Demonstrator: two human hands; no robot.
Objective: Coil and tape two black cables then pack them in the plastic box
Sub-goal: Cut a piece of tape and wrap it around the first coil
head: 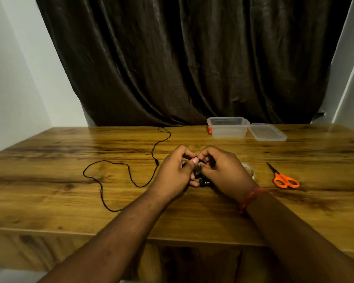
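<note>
Both hands meet over the middle of the wooden table (49,160), a little toward its near edge. The left hand (173,174) has its fingers curled around a small bundle of black cable (201,178), its thumb pressed on top, seemingly to keep the loops from springing apart. The right hand (223,172) is curled in against it from the other side, fingertips pinching the same bundle; a red thread band sits on that wrist. What shows between the palms is only a few dark turns and what look like small plug or earpiece ends, so how many loops are made cannot be told.

A second, loose black cable (102,186) lies uncoiled on the left half of the table, wandering from the far edge in wide bends toward the near left; its end near the left hand is hidden, so whether it joins the held bundle cannot be told.

Just behind the right hand, partly hidden by it, sits a roll of clear tape (250,170), probably kept close for binding the coil. Orange-handled scissors (284,178) lie to the right, blades pointing toward the far edge. At the far edge stands the clear plastic box (228,127), open, with its lid (268,132) laid flat just beside it on the right, ready to receive the coils.

The work appears to be at the coiling stage, with no tape visible on the cable.
</note>
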